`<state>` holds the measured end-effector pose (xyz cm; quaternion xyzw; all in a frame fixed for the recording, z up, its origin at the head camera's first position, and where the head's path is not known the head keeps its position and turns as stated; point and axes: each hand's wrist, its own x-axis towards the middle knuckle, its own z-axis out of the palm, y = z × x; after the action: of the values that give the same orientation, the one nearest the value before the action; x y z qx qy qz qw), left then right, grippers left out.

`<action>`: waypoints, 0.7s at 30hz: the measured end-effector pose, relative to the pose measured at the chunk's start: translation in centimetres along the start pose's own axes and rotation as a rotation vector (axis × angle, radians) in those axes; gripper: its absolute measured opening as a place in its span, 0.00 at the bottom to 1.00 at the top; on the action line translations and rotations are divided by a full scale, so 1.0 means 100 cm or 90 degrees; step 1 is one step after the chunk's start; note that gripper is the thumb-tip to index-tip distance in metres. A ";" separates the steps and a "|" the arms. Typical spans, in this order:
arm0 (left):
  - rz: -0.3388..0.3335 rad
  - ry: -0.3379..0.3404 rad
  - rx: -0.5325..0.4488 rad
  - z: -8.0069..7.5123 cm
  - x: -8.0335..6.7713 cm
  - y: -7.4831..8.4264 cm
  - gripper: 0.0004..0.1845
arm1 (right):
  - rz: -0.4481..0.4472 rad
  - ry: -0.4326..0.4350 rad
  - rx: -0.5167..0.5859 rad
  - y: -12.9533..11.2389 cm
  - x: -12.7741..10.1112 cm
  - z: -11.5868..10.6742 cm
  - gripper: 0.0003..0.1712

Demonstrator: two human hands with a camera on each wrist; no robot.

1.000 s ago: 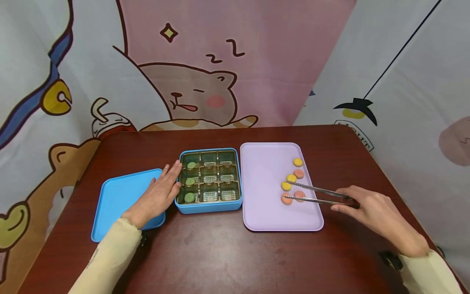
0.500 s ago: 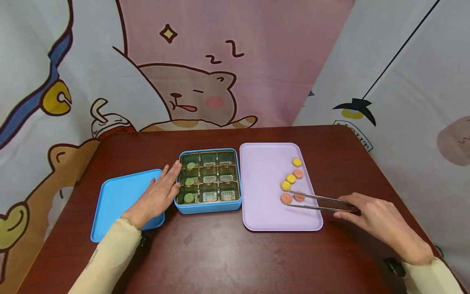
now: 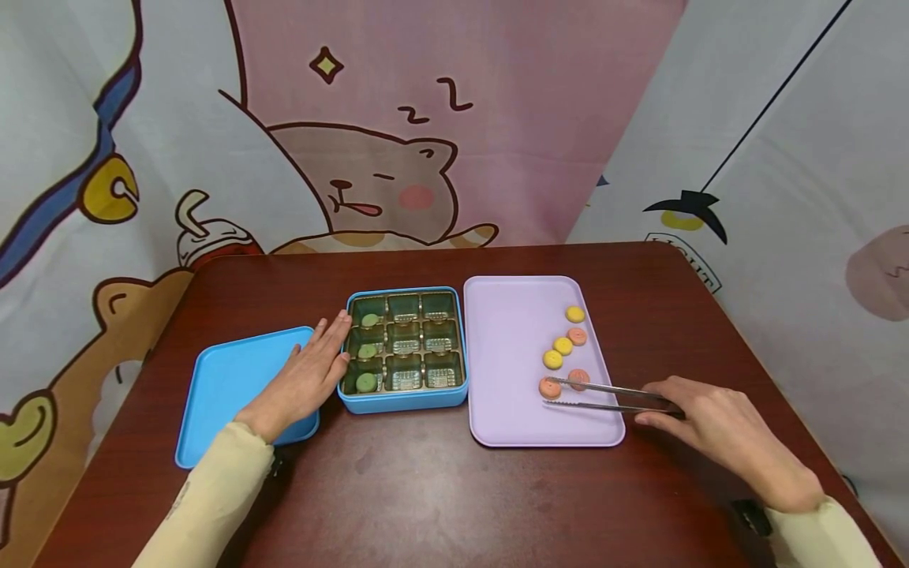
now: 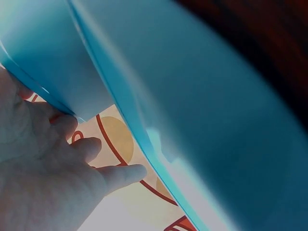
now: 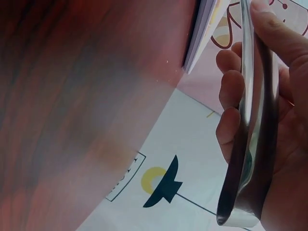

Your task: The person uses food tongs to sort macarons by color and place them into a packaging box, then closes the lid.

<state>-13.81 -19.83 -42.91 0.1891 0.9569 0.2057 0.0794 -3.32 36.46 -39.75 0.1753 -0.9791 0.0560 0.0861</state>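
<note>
My right hand (image 3: 717, 426) grips the tongs (image 3: 611, 397), tips parted around the pink cookie (image 3: 549, 387) on the lilac tray (image 3: 511, 410); next I should squeeze and lift while my flat left hand (image 3: 301, 379) steadies the box (image 3: 405, 402).

Bright even light, soft shadows, sharp head view bowed at edges, wrist views blurred

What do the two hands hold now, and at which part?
The right hand grips the metal tongs at their rear, closed end. The left hand holds nothing; it rests flat against the blue box.
</note>
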 end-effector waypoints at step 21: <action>0.002 0.000 0.003 0.000 0.000 0.000 0.35 | 0.012 -0.013 0.007 -0.001 0.001 0.006 0.25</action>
<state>-13.85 -19.81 -42.92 0.1905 0.9570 0.2038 0.0790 -3.49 36.24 -40.30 0.1675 -0.9812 0.0606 0.0746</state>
